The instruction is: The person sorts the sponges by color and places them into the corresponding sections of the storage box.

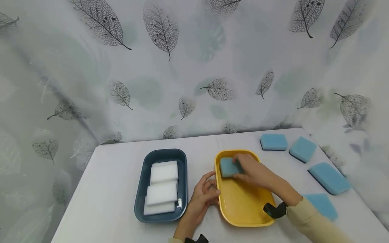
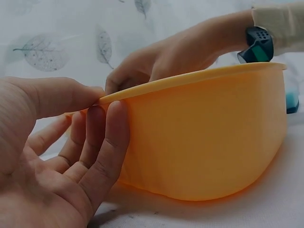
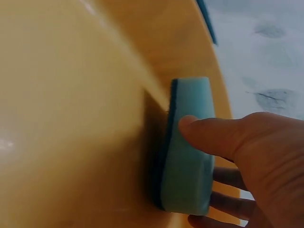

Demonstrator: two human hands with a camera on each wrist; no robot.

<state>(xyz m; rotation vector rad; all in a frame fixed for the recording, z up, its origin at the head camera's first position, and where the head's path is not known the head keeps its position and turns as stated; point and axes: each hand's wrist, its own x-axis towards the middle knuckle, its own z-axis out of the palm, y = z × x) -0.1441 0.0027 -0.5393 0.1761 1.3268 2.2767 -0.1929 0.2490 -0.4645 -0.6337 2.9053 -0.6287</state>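
My right hand (image 1: 250, 168) grips a blue sponge (image 1: 227, 167) with a dark scouring side, inside the far left part of a yellow basin (image 1: 243, 206). In the right wrist view the thumb lies across the face of the sponge (image 3: 190, 152), and the other fingers are behind it. At the basin's left rim, my left hand (image 1: 203, 195) pinches the edge. The left wrist view has its thumb over the rim and its fingers against the outer wall of the basin (image 2: 204, 137).
A dark blue basin (image 1: 139, 189) with several white sponges (image 1: 164, 173) stands left of the yellow one. Several blue sponges (image 1: 273, 141) lie along the right side of the white table (image 1: 112, 189). A leaf-patterned sheet (image 1: 194, 67) hangs behind.
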